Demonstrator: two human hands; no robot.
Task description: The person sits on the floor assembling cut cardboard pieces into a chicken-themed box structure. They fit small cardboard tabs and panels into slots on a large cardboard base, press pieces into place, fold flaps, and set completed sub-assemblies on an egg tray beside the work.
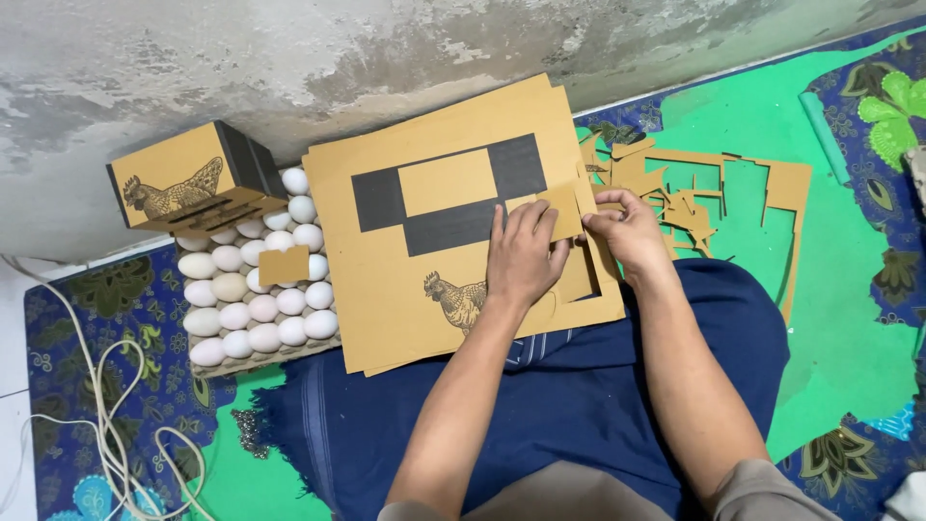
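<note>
Head view: two hands on one cardboard sheet, one egg tray beside.

Left of the cardboard sheets, the egg tray and the folded box on it block the way, with the wall close behind. To the right, cardboard scraps litter the mat, which lies open beyond them.
</note>
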